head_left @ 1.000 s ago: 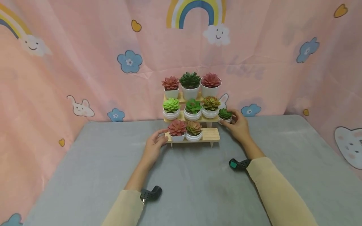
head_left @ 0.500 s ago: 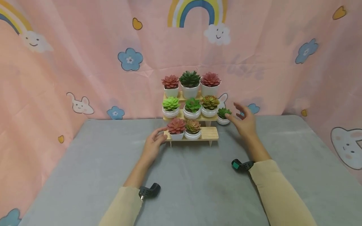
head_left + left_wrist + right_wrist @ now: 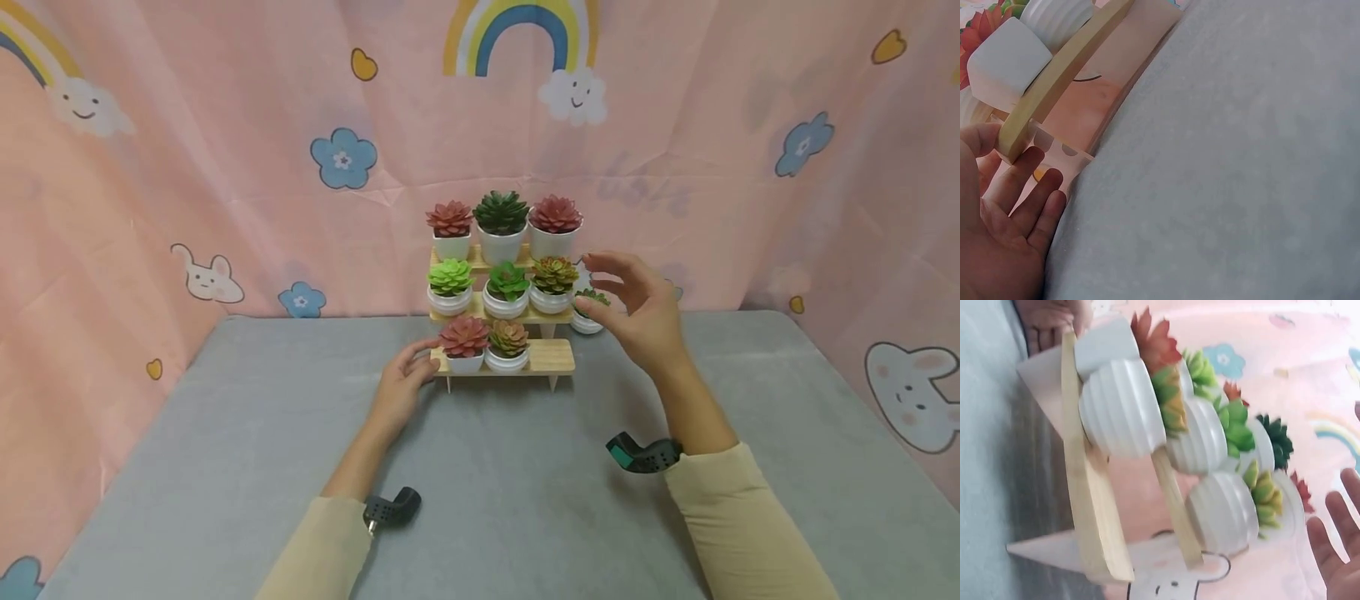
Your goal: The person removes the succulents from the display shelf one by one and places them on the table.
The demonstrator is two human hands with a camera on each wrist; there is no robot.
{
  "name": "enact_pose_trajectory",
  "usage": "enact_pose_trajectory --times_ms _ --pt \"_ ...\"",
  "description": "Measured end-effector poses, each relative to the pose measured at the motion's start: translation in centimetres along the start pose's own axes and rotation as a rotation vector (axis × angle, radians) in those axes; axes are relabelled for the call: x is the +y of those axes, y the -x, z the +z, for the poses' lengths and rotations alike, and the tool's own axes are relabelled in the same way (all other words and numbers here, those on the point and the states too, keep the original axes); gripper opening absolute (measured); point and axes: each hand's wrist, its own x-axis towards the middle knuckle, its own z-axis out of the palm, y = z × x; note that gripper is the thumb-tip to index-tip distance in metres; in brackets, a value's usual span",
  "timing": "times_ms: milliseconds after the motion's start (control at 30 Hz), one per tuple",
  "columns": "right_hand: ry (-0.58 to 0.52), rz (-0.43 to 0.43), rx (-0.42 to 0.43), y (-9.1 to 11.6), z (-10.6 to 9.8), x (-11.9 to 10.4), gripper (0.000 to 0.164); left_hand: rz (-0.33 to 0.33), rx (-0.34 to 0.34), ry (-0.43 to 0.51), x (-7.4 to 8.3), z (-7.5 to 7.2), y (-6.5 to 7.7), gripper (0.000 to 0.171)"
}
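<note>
A three-tier wooden stand (image 3: 553, 357) holds several potted succulents in white pots. On its bottom tier are a red succulent (image 3: 462, 335) and a reddish-green succulent (image 3: 507, 340), both left of a bare stretch of wood. My left hand (image 3: 397, 390) grips the bottom board's left end, thumb above and fingers below in the left wrist view, where the board (image 3: 1063, 72) shows closely. My right hand (image 3: 651, 321) is raised to the right of the stand, fingers spread, holding nothing. Partly hidden behind its thumb, a small green succulent (image 3: 587, 323) stands beside the stand's right side.
The stand rests on a grey cloth-covered table (image 3: 495, 483) near its back edge. A pink printed curtain (image 3: 247, 167) hangs behind. Middle-tier pots, such as the bright green succulent (image 3: 450, 279), and taller top-tier pots, such as the dark green succulent (image 3: 501, 217), fill the upper boards.
My right hand has let go of the small green succulent, leaving it beside the stand, and has drawn back and up with fingers spread. My left hand has kept its place on the board.
</note>
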Motion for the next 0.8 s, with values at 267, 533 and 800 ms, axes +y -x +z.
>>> enact_pose_trajectory --times_ms 267,533,800 --pt "-0.055 0.028 -0.098 0.6 2.1 -0.1 0.050 -0.003 0.003 -0.011 0.0 0.0 0.1 0.037" --pt "0.084 0.008 -0.181 1.9 4.0 1.4 0.047 -0.004 0.002 0.000 0.1 0.0 0.1 0.036" --pt "0.120 -0.014 -0.144 3.2 5.8 3.3 0.048 0.000 -0.007 0.004 0.1 0.0 0.0 0.036"
